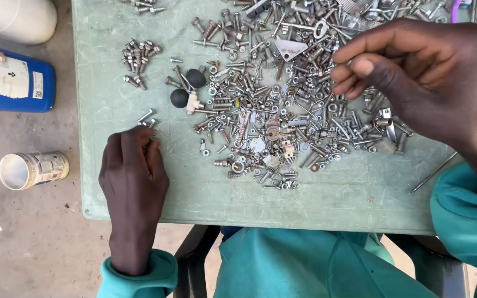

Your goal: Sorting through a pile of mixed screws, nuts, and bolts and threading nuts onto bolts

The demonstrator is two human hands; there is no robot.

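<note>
Left grip [139, 144] pinches small bolts [146, 117]; right grip [354, 69], fingertips pressed together, hovers over hardware pile [271, 110].

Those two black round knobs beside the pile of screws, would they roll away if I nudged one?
Probably: the black round knobs look like smooth balls on a flat green table. Loose screws nearby might stop them. They seem rigid and likely light.

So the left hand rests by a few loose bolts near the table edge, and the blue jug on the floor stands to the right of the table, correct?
Not quite. In the head view the blue jug lies left of the green table, not right. The left hand does rest by a few loose bolts.
</note>
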